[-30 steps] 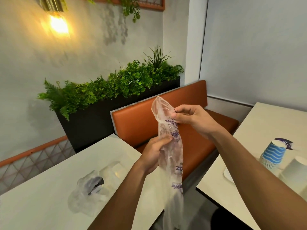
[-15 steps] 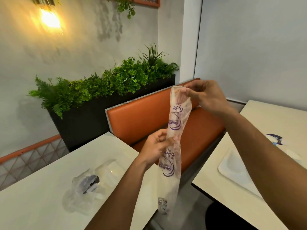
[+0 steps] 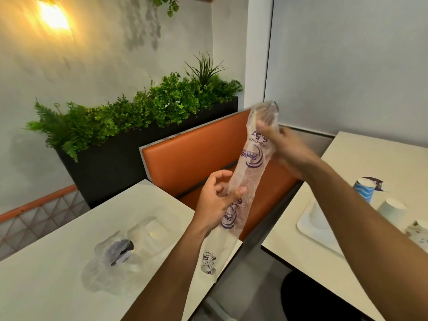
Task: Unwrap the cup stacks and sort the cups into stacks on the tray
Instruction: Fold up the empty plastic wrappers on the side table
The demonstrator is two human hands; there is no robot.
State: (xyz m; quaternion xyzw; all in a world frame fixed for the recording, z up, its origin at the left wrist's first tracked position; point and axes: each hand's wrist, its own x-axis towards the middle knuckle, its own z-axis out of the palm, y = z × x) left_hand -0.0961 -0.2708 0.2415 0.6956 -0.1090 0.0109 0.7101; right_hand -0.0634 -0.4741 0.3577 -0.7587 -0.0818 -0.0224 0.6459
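1. Cups [image 3: 363, 189] and tray [image 3: 308, 230] sit on the right table [image 3: 375, 158], a pale top at the far right. The left table [image 3: 46, 286], just as pale, fills the lower left.
2. Bench [image 3: 196, 158]: orange and padded, against the wall between the two tables.
3. Planter [image 3: 115, 163]: a black box full of green foliage behind the bench and the left table. A lamp [image 3: 54, 17] glows on the wall above.
4. Wrapper [image 3: 252, 163]: a long clear sleeve with purple print, held in the air over the gap between the tables. It is tilted, with its top end leaning right and its lower end hanging beside the left forearm, over the left table's edge.
5. Bag [image 3: 115, 251]: crumpled clear plastic with something dark inside, lying on the left table well apart from the wrapper.
6. The tray is white and flat, near the right table's near-left corner, and the right forearm crosses in front of it.
7. Right hand [image 3: 284, 147]: grasps the wrapper's upper part. Its fingers show through the plastic, blurred by motion.
8. Left hand [image 3: 217, 200]: grips the wrapper's middle, thumb pressed on its front and fingers curled beside it.
9. The blue stack [image 3: 361, 193], wavy-striped, stands just past the tray. A white cup [image 3: 391, 208] stands upside down beside it, and a patterned cup [image 3: 416, 230] is partly hidden by the arm. Whether any of them touches the tray I cannot tell.
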